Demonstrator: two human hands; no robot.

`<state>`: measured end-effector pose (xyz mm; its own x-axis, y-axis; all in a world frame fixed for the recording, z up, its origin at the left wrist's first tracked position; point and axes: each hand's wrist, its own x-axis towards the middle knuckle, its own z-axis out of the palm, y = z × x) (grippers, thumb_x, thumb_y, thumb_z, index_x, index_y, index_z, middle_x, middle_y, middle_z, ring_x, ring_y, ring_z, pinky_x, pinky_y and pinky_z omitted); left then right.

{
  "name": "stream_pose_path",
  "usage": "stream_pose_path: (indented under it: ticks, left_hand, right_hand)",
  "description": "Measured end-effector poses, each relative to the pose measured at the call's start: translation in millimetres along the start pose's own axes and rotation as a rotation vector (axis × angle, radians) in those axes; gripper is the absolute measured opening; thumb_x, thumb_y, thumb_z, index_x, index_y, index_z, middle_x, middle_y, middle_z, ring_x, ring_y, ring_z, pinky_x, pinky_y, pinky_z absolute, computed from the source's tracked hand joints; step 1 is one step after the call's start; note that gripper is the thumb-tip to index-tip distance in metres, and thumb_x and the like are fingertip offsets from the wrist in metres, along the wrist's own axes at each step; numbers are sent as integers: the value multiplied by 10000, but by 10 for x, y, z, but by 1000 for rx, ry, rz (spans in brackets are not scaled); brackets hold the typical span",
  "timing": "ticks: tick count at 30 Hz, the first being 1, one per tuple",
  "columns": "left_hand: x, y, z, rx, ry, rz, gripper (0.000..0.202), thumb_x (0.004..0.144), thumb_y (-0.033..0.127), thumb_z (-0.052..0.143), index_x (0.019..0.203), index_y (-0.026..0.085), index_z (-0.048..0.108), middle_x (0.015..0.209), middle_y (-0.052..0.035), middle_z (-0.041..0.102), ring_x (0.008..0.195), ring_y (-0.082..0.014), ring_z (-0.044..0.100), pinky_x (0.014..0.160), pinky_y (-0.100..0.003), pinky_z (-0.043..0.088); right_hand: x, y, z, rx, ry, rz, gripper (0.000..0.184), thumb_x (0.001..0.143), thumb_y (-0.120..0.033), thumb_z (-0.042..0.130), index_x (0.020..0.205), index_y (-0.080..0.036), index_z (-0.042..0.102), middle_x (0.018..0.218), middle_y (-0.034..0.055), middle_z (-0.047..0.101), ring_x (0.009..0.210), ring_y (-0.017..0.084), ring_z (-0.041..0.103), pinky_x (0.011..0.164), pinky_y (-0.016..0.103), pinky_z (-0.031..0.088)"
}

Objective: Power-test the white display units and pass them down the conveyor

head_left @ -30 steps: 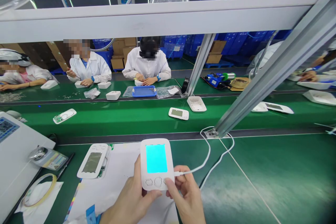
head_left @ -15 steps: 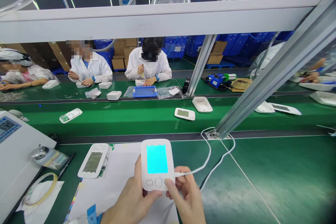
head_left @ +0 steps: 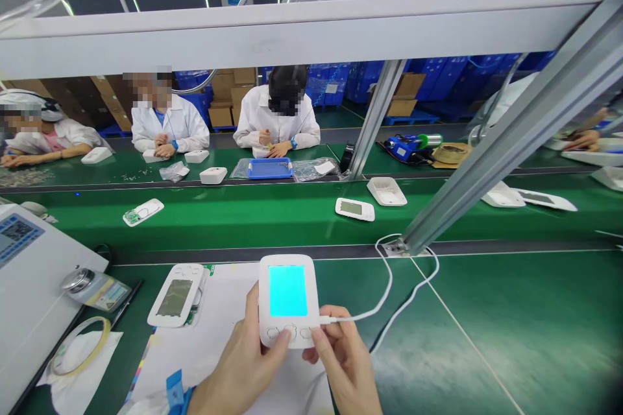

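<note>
A white handheld device (head_left: 288, 298) with a lit cyan screen is held upright between both hands over a white paper sheet (head_left: 214, 343). My left hand (head_left: 238, 369) grips its left side, thumb on the lower buttons. My right hand (head_left: 343, 363) holds the lower right corner, thumb beside the buttons, where a white cable (head_left: 384, 292) plugs into the device's right side. A second white unit (head_left: 179, 294) with an unlit screen lies flat to the left on the paper.
A white machine (head_left: 29, 285) stands at the left with a tape ring (head_left: 80, 345) by it. Devices ride the green conveyor (head_left: 272, 217): a white unit (head_left: 355, 209), an open shell (head_left: 387, 190), a board (head_left: 143, 212). An angled metal post (head_left: 491, 155) stands right. Co-workers sit opposite.
My left thumb has slid up onto the device's lower buttons. The parts on the conveyor have drifted to the right.
</note>
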<state>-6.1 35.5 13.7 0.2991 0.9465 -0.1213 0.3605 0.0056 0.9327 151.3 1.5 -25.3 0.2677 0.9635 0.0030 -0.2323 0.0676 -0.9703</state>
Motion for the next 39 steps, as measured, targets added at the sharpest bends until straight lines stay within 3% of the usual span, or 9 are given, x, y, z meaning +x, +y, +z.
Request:
stream_pose_path:
  ticks: [3,7,12,19,25,29,34,39]
  left_hand:
    - [-7,-19,5,3,4,5,697,974,387,525,1516,157,152,887,-45,759,752,-234,695,683,-305,526]
    - [-23,-22,11,-42,2,7,823,972,421,543,1576,169,44,907,-48,760,761,-234,706,801,-336,544]
    - [-31,-7,5,-54,2,0,859,952,430,582,1594,169,74,890,-55,764,783,-250,713,855,-365,557]
    - [-12,-120,30,-113,11,31,836,945,419,599,1581,186,110,892,-59,760,763,-253,706,804,-356,554]
    - [1,-141,27,-81,6,11,800,974,437,541,1545,164,53,954,-88,739,787,-244,664,740,-326,515]
    - [-40,-178,-11,3,-77,25,761,1037,500,381,1585,200,-54,816,-29,672,660,-203,579,646,-305,472]
    - [-96,-265,-43,57,-97,14,732,1060,517,259,1607,232,-134,724,2,604,659,-212,566,698,-342,468]
    - [-99,-218,-58,59,-104,19,730,1054,529,276,1613,247,-100,826,-39,630,704,-223,572,753,-377,478]
  right_hand:
    - [3,-4,-7,0,1,5,339,900,-548,690,1005,-233,623,718,29,742,570,198,686,550,301,584]
    - [5,11,-11,29,10,10,322,896,-530,705,1001,-238,619,719,24,737,594,197,685,547,291,595]
    - [-3,35,-16,43,20,16,316,896,-520,711,999,-238,613,725,14,721,610,190,684,548,280,603]
    - [-7,68,-25,35,9,11,321,907,-526,696,1007,-236,603,728,3,708,609,179,677,550,273,607]
    - [-15,72,-27,20,1,-7,323,913,-533,685,1013,-237,605,740,16,735,615,184,680,550,273,598]
    - [-10,52,-37,25,28,-28,300,915,-515,691,1005,-238,617,755,10,722,600,171,670,546,261,588]
    - [2,57,-49,35,44,-37,288,918,-508,690,1002,-237,635,737,4,700,603,166,656,542,251,574]
    - [2,83,-53,50,30,-36,266,925,-487,688,1007,-239,636,793,3,692,578,150,656,539,250,564]
